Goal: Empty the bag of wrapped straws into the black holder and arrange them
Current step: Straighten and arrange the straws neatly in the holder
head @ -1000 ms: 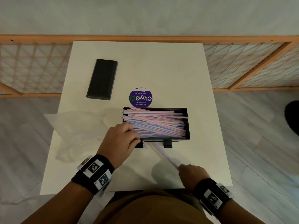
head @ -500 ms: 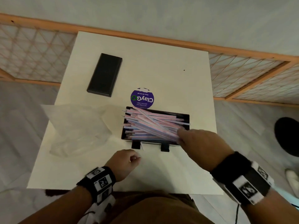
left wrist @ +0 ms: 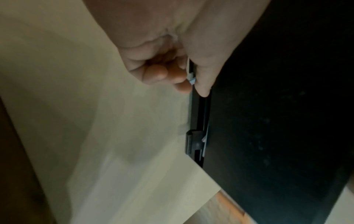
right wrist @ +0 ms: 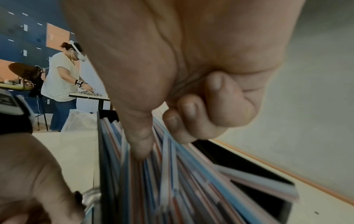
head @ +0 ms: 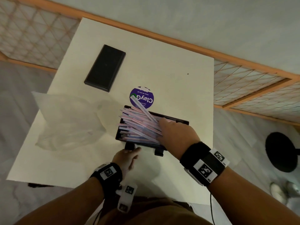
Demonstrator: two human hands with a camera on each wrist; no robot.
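Observation:
The black holder [head: 181, 121] sits mid-table, heaped with pink and blue wrapped straws [head: 138, 125]. My right hand [head: 162, 125] lies over the right end of the heap. In the right wrist view its thumb and curled fingers [right wrist: 182, 121] grip a bunch of straws [right wrist: 172, 174]. One straw [head: 141, 107] sticks out at a slant over the far rim. My left hand [head: 136, 150] is at the holder's front left foot [head: 129, 146]. In the left wrist view its thumb and fingers pinch a straw end [left wrist: 191, 77] at the holder's front edge [left wrist: 195, 113]. The clear bag [head: 69, 122] lies crumpled on the left.
A flat black lid [head: 105, 68] lies at the table's far left, and a round purple sticker [head: 142, 97] is just behind the holder. The white table [head: 178, 78] stands against an orange lattice fence [head: 243, 85]. A black stool [head: 282, 151] stands on the floor to the right.
My right hand carried a straw from the table's front edge up to the holder and now grips the heap's right end. My left hand left the holder's left end for its front foot.

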